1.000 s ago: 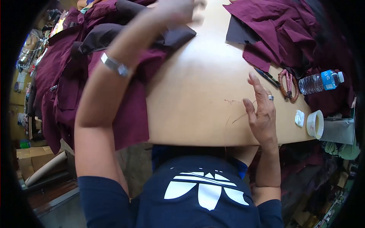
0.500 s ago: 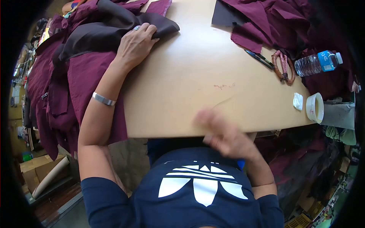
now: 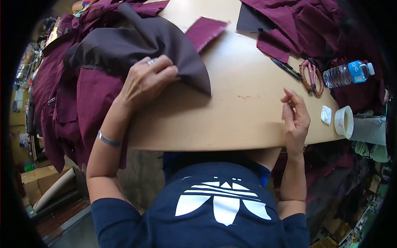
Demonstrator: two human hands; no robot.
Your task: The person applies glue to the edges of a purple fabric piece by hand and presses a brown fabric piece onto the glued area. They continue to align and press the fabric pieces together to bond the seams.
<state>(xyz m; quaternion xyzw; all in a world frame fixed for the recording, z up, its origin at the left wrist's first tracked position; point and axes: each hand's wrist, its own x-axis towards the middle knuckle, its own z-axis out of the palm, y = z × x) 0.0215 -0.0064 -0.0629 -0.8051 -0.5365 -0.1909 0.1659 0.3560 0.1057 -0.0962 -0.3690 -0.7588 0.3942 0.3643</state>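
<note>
My left hand (image 3: 149, 80) is closed on the edge of a dark brown-black cloth (image 3: 173, 49), which bunches over the maroon cloth (image 3: 99, 91) at the table's left side. A small maroon strip with a frayed edge (image 3: 205, 33) sticks out beside the dark cloth. My right hand (image 3: 296, 118) is over the right part of the tabletop, fingers loosely bent and apart from the thumb, holding nothing. Nearest to it are the scissors with wrapped handles (image 3: 312, 78) and a small white piece (image 3: 326, 114).
The table (image 3: 198, 128) has red writing on it. Farther right are a pen (image 3: 285, 68), a water bottle (image 3: 347, 74) and a white bowl (image 3: 344, 122). More maroon cloth (image 3: 297, 25) is heaped at the back right. Cardboard boxes (image 3: 45, 182) stand on the floor at left.
My left hand has pulled the dark cloth toward me, spreading it farther over the table, and the maroon strip shows more. My right hand has moved right and away from my body.
</note>
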